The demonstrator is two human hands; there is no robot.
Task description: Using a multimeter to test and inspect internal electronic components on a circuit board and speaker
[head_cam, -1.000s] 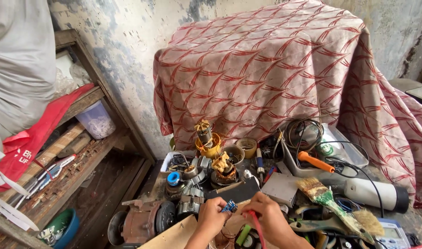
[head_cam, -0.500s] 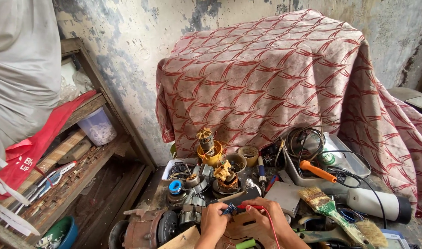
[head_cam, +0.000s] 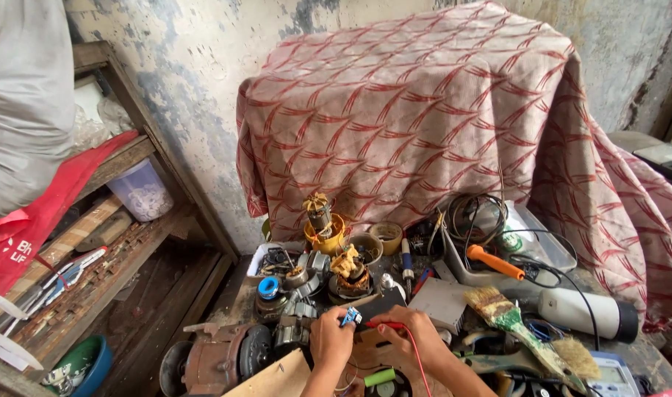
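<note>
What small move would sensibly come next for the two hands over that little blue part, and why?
Probably bring the red probe in the right hand onto the small blue part that the left hand pinches. The probe tip sits right beside the part, and whether they touch cannot be told.

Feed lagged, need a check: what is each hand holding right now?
Left hand: closed, pinching a small blue part.
Right hand: closed on a red probe with its red wire.

Left hand [head_cam: 330, 340] pinches a small blue part [head_cam: 350, 317]; right hand [head_cam: 409, 331] holds a red probe [head_cam: 394, 325] to it, amid 2 motor armatures [head_cam: 321, 213]
</note>
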